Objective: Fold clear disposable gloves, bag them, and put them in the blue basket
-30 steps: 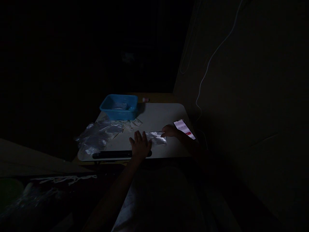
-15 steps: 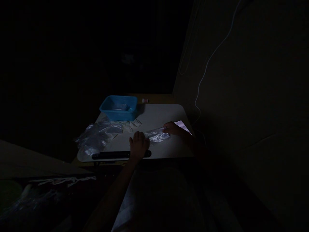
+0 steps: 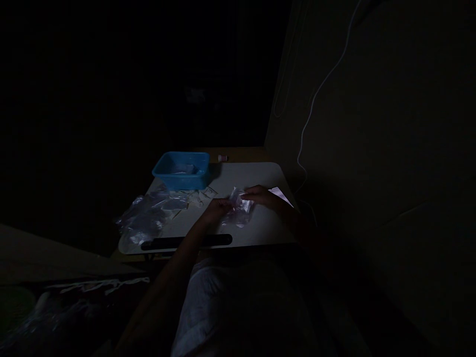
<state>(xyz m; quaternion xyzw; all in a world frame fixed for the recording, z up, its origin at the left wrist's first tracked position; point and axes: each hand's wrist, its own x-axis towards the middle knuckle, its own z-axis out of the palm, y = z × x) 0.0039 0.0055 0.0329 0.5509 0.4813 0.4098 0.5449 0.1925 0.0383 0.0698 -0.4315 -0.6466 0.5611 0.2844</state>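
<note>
A crinkled clear plastic bag [image 3: 240,212] stands partly raised over the right half of the small white table [image 3: 253,173]. My left hand [image 3: 218,207] pinches its left side, and my right hand [image 3: 257,194] grips it near the upper right. Just beyond my right wrist lies a lit phone [image 3: 280,195]. A heap of clear plastic bags [image 3: 147,215] covers the table's left side. Small pale paper-like pieces [image 3: 199,196] lie between that heap and my left hand. The room is dark, so fine detail on the bag is lost.
A blue plastic basin [image 3: 182,181] with something clear inside stands at the back left. Behind the table lies a small pinkish cylinder [image 3: 222,158]. A black ledge strip [image 3: 219,240] runs along the front edge. A white cable [image 3: 311,106] hangs by the right wall.
My left hand has turned from lying palm-down near the black strip to pinching the bag. The bag has gone from lying stretched flat to being gathered upright between both hands.
</note>
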